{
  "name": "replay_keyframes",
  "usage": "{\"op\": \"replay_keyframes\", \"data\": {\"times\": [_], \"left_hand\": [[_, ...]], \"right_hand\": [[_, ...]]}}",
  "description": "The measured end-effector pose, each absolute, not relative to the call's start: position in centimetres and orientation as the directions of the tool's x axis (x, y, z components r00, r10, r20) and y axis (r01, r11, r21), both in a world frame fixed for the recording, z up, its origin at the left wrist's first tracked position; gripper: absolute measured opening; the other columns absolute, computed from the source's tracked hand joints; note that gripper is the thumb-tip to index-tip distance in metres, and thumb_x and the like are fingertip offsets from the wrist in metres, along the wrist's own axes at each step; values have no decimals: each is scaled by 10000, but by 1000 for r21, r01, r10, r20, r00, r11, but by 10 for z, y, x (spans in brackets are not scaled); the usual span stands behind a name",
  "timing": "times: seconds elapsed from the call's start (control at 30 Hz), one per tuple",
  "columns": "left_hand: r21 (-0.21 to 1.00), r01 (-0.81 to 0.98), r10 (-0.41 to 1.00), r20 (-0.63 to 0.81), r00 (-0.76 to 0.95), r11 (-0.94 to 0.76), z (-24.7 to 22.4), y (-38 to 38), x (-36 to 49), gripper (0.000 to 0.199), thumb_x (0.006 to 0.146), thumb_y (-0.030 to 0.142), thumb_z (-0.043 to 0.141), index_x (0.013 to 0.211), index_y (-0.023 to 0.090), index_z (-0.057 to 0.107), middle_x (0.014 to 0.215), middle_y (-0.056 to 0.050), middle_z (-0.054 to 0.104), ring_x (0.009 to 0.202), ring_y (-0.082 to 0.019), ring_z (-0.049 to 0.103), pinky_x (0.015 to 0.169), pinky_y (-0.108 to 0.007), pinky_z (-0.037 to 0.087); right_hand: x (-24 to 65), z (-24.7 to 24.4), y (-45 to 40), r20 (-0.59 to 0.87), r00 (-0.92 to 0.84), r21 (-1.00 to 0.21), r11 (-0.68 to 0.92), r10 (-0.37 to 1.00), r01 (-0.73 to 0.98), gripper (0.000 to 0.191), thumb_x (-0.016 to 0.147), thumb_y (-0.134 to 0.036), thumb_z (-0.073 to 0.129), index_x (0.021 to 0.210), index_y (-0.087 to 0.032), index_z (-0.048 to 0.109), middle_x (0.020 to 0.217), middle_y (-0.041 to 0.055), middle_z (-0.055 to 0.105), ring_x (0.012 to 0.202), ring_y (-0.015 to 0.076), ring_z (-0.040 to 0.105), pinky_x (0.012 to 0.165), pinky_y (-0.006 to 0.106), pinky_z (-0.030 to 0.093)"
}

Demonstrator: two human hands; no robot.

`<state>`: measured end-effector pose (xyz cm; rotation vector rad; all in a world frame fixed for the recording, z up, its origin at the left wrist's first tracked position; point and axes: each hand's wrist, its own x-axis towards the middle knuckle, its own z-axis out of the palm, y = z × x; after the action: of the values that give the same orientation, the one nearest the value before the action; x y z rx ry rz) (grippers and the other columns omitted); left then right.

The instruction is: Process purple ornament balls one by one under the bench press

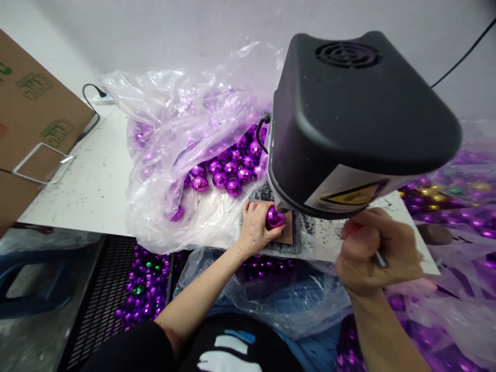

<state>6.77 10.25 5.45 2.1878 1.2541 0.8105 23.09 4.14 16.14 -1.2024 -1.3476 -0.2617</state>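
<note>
My left hand [259, 227] grips a shiny purple faceted ball [275, 217] on the base of what looks like a bench drill press [360, 113]. A piece of brown board [285, 235] lies under the ball. The machine's black head hides the tool above it. At the machine's right side, my right hand [375, 250] is wrapped round a lever [381, 259]; a bit of red shows between the fingers. Several more purple balls [230, 168] spill from the mouth of a clear plastic bag [163, 155] beyond my left hand.
A cardboard box [39, 113] stands at the left of the white table [93, 181], which is strewn with dark shavings. Below is a black mesh crate [108, 279] with purple and green balls. Bagged balls [457, 206] lie at the right, and a blue stool [39, 279] stands at the lower left.
</note>
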Motion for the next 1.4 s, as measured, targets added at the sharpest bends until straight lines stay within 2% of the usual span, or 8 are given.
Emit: {"op": "replay_keyframes", "data": {"times": [0.13,0.3,0.53,1.0,1.13,1.23,1.33,1.4], "left_hand": [[678,574,879,254,403,-459,55,103,68,430,787,348,751,1165,237,579,1102,-55,676,1127,-297,561,1118,-538,313],[691,569,885,246,396,-446,54,103,68,419,792,375,740,1157,236,590,1104,-61,673,1116,-291,566,1125,-538,319],[706,534,874,267,406,-464,54,102,68,356,826,373,697,1143,232,611,1083,-59,681,1130,-284,570,1183,-564,209],[656,588,876,278,394,-473,58,102,68,415,782,347,753,1139,218,585,1158,-65,668,1138,-278,563,1147,-517,273],[645,596,874,281,397,-478,59,104,70,427,760,349,773,1125,221,593,1199,-71,646,1188,-291,524,1132,-503,292],[648,583,868,299,398,-490,61,106,70,433,758,348,777,1124,213,591,1179,-71,645,1169,-286,531,1136,-505,284],[653,563,860,340,380,-507,61,97,63,432,793,367,752,1151,206,572,1112,-64,652,1099,-263,559,1133,-506,282],[646,552,848,366,382,-527,58,77,52,449,814,375,728,1187,197,552,1095,-72,643,1062,-254,566,1075,-480,350]], "right_hand": [[233,152,43,859,255,-461,451,444,764,117,820,-158,513,732,-114,579,596,11,490,565,50,484,512,181,337],[231,146,44,874,254,-449,486,415,750,111,833,-145,512,842,-136,622,608,5,477,625,74,523,545,193,364],[225,131,50,881,327,-473,587,343,657,166,833,-136,500,931,-143,633,644,2,475,580,79,471,572,273,446],[225,103,56,891,335,-453,565,305,690,195,889,-269,469,973,-176,618,653,2,482,555,89,483,508,258,435],[228,124,52,873,364,-485,499,325,718,179,884,-255,486,879,-165,641,635,0,510,578,86,533,521,236,415],[228,160,53,829,420,-556,455,370,696,249,911,-264,468,797,-134,648,591,-9,479,511,49,483,468,204,314],[226,199,58,752,442,-651,440,489,619,351,942,-319,447,699,-112,594,513,-29,376,446,27,394,439,201,263],[224,217,59,653,462,-738,367,600,567,377,931,-355,479,659,-109,566,515,-30,370,459,25,385,447,211,269]]}}
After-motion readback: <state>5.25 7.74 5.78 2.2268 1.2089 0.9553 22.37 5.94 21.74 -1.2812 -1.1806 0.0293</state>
